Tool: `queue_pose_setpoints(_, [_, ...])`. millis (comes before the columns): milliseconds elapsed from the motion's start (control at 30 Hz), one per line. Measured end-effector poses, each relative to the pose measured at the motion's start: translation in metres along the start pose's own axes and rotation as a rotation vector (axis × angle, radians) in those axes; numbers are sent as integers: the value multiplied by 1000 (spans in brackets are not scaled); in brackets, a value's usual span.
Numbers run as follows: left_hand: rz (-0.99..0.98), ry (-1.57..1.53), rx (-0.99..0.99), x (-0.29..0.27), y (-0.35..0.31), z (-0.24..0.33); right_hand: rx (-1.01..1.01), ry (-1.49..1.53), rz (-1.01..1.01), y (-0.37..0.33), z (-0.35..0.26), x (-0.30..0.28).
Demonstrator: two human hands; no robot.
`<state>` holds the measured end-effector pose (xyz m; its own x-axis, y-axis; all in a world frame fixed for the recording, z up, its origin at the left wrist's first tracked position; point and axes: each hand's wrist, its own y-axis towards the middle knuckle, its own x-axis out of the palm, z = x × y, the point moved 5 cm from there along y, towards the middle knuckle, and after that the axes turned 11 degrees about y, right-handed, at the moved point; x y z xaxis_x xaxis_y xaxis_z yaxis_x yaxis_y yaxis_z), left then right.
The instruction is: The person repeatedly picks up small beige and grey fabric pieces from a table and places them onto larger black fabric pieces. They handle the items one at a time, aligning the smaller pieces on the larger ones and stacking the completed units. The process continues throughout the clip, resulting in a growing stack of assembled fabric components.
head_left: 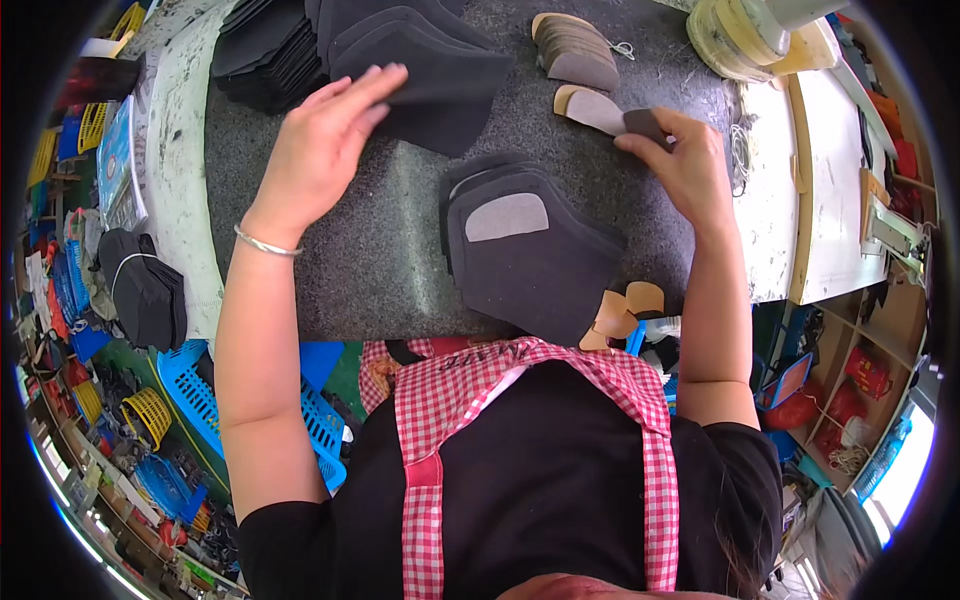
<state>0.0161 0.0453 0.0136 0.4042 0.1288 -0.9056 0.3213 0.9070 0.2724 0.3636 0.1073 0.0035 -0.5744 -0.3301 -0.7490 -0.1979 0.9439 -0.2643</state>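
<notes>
My right hand (690, 160) pinches a small dark grey patch (645, 124) between thumb and fingers. It sits at the end of a short row of half-round grey patches (597, 111) with tan backs. My left hand (335, 135) lies with outstretched fingers over the edge of a black cut sheet (445, 95) at the far left of the worktop; its fingertips seem to touch it. Between my arms rests a pile of black shaped pieces (540, 265), the top one bearing a light grey half-round patch (507, 217). Tan curved scraps (613, 320) lie at the pile's near right corner.
A thicker row of grey patches (577, 55) stands farther back beside a loop of string. Black stacks (265, 60) fill the far left. A tied black bundle (143, 290) lies at the left edge. Far right stands a pale round container (735, 40); a blue basket (190, 385) is below the table.
</notes>
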Motion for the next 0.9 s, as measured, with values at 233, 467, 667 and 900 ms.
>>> queue_pose_setpoints(233, [94,61,397,2,-35,137,-613,0,188,-8,-20,-12])
queue_pose_setpoints(467, [-391,-789,-199,19,-35,116,-870,176,132,-29,-64,9])
queue_pose_setpoints(667, [-180,-1277,-527,48,-11,94,-1164,167,161,-47,-93,21])
queue_pose_setpoints(900, [-83,-1122,-575,50,-14,91,-990,117,327,-51,-100,16])
